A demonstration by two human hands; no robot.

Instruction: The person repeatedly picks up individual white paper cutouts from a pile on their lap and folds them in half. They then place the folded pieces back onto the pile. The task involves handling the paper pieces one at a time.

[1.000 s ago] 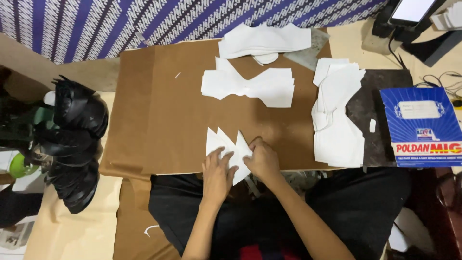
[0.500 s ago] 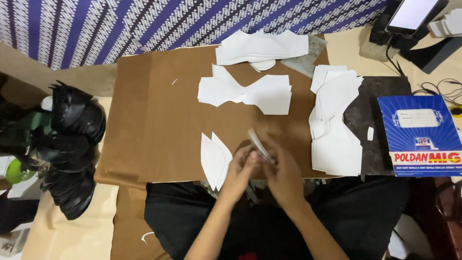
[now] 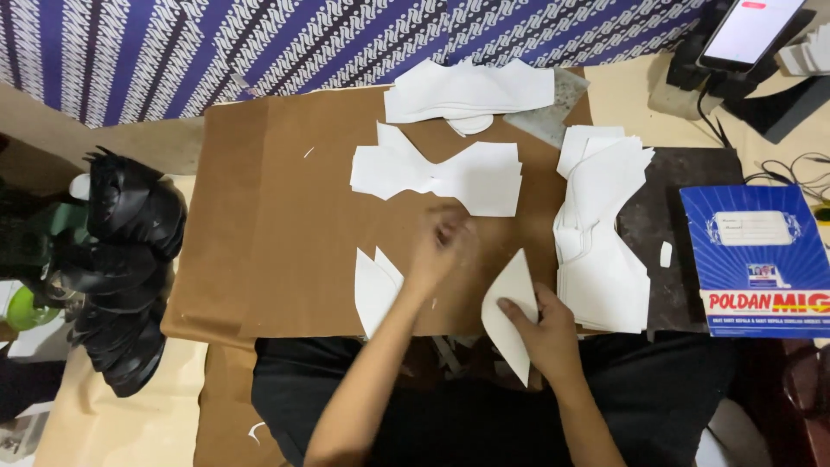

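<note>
My right hand (image 3: 538, 324) grips a white pointed paper piece (image 3: 510, 307) at the near edge of the brown board (image 3: 285, 216). My left hand (image 3: 443, 242) is blurred. It hovers over the board just short of a bow-shaped stack of white cut pieces (image 3: 450, 173), fingers loosely bent, with nothing seen in it. A small pile of similar pointed pieces (image 3: 373, 290) lies to the left of my left forearm.
More white stacks lie at the board's far edge (image 3: 467, 91) and right side (image 3: 601, 225), the latter partly on a dark mat (image 3: 683, 233). A blue box (image 3: 756, 259) and a phone (image 3: 748, 30) sit at the right, a black heap (image 3: 125, 259) at the left.
My hands were together on one piece near the board's front. The right hand has drawn back toward me with that piece, while the left has moved forward toward the bow-shaped stack.
</note>
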